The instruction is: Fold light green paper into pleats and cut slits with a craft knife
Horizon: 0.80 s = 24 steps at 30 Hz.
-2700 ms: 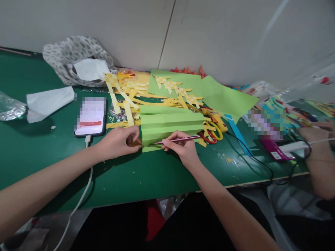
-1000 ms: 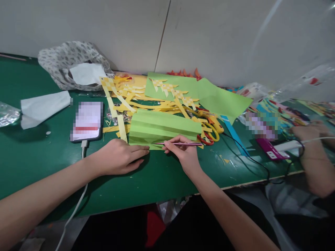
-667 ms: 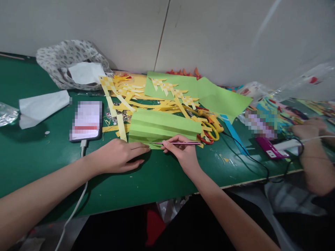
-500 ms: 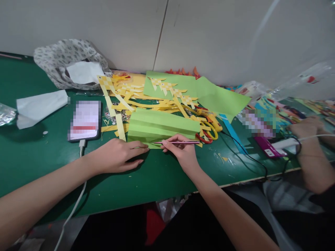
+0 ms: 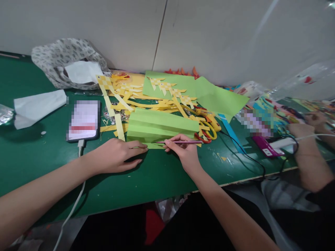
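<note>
Green sheet (image 5: 162, 120) lies on the table (image 5: 157, 174), just beyond and partly under the hands; left hand (image 5: 123, 153) rests on its near edge toward the left, long fingers together, thumb apart; right hand (image 5: 184, 150) pinches a slim pen (image 5: 195, 142) between thumb and fingers, tip at the near strip, contact unclear; done: side-to-side creases, also checkered yellow pieces (image 5: 187, 100) behind; judged part-way, pen work seemingly unfinished; marks not legible, amount left cannot be told.
</note>
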### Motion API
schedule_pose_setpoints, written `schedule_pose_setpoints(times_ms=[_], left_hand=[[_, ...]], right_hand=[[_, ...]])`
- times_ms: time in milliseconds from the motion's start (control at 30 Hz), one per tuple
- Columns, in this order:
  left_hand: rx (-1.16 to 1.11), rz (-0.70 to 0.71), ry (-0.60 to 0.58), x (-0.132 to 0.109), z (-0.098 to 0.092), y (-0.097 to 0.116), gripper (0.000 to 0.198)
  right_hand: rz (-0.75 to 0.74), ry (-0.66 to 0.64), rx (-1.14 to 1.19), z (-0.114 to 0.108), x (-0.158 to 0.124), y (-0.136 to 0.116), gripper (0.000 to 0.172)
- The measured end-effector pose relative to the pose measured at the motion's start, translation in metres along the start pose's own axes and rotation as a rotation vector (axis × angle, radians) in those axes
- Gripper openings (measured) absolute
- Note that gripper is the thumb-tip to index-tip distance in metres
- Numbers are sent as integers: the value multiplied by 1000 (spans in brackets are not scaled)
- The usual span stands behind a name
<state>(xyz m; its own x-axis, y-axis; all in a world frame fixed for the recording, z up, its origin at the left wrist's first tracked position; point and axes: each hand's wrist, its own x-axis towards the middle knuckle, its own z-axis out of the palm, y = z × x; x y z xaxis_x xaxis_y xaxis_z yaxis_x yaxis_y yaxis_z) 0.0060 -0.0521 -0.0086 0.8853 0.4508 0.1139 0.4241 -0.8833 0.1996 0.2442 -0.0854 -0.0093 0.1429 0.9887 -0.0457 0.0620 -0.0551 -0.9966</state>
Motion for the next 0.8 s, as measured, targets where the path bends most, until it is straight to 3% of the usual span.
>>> schedule_pose_setpoints(times_ms=[800], left_hand=[[32, 18, 29, -1, 0, 0, 39]], right_hand=[[-37, 6, 25, -32, 6, 8, 23]])
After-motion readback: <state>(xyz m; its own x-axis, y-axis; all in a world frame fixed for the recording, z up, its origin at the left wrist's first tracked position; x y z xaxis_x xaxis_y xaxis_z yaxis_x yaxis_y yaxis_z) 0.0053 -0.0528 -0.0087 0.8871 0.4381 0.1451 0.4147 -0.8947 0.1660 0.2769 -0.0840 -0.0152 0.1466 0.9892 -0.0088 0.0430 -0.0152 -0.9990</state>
